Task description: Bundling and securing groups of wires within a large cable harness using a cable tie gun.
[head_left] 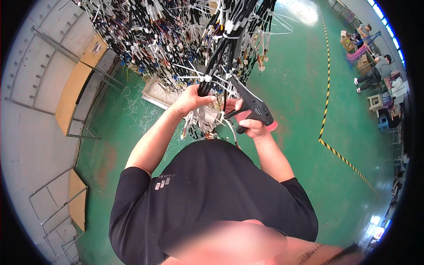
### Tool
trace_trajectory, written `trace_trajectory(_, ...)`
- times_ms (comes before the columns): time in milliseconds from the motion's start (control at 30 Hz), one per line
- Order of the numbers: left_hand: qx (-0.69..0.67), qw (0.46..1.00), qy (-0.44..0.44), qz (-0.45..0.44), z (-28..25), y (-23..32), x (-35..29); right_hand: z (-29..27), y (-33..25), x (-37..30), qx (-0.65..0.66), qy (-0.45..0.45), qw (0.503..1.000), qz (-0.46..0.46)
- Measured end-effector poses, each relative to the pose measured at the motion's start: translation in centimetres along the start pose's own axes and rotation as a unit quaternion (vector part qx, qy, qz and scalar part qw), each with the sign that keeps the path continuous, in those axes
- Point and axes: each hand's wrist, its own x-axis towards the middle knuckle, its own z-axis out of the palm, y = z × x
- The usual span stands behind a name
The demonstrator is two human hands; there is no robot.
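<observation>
Brown cardboard boxes (349, 42), seemingly, stand far right beside seated people; no screens.

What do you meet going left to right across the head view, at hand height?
Wooden panel → left hand gripping the black cable bundle → right hand holding the black cable-tie gun → yellow-black floor stripe → people at the far edge.

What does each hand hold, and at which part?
The left hand grips a bundle of black cables around its lower part. The right hand holds a black cable-tie gun by its handle.
</observation>
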Motion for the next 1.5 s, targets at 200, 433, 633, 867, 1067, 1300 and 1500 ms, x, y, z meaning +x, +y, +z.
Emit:
trace_trajectory(200,-0.073,0.996,-0.041,-0.002,0.1,0.6,-0.2,1.8,0.5,-0.5,-0.063,0.032,0.997,-0.029)
trace_trajectory(433,-0.084,0.995,-0.060,-0.001,-0.5,0.8,0.6,1.3,2.7,-0.3,-0.215,0.096,0.956,-0.175)
trace_trajectory(633,-0.022,0.998,0.055,-0.033,-0.2,0.9,1.4,-4.2,4.5,0.4,-0.249,0.067,0.963,-0.077)
trace_trajectory(867,0.031,0.997,0.036,-0.057,-0.9,1.9,1.0,-7.0,8.0,1.5,-0.347,0.065,0.934,-0.057)
trace_trajectory(1067,-0.022,0.996,-0.055,-0.062,-2.2,2.8,1.0,-8.9,10.4,0.6,-0.343,0.099,0.933,-0.057)
trace_trajectory(1300,-0.035,0.995,-0.078,-0.058,-2.6,1.9,2.0,-6.9,10.6,-1.9,-0.182,0.063,0.981,-0.035)
trace_trajectory(1500,-0.023,0.999,-0.035,-0.025,-0.4,0.7,1.9,-2.7,9.5,-4.6,-0.151,0.047,0.987,-0.003)
